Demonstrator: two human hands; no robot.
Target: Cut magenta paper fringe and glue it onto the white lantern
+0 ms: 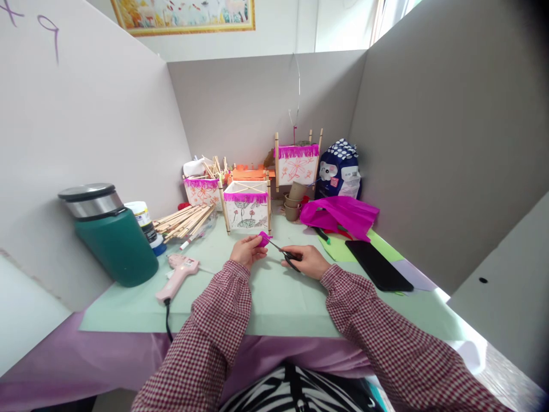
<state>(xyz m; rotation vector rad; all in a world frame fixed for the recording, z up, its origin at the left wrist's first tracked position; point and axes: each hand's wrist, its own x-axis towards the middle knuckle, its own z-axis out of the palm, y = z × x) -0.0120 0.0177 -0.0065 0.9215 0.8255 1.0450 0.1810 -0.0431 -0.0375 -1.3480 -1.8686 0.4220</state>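
Between the fingers of my left hand (pixel 247 252) is a small folded piece of magenta paper (pixel 264 239). My right hand (pixel 309 261) grips black-handled scissors (pixel 291 260), whose blades point left and reach the paper's edge. How far the blades are apart is too small to tell. Just beyond my hands stands a square lantern (pixel 246 212) with wooden stick corners, drawn-on white sides and a magenta fringe along its top. Behind it to the right, a similar lantern (pixel 297 166) hangs from a wire.
On the left are a green thermos (pixel 118 246), a pink glue gun (pixel 178 276) with a cord, a paint jar (pixel 143 223) and wooden sticks (pixel 186 222). To the right lie magenta paper (pixel 343 214), a black phone (pixel 377 265) and green sheets (pixel 338 249). Grey partitions (pixel 433 126) enclose the table.
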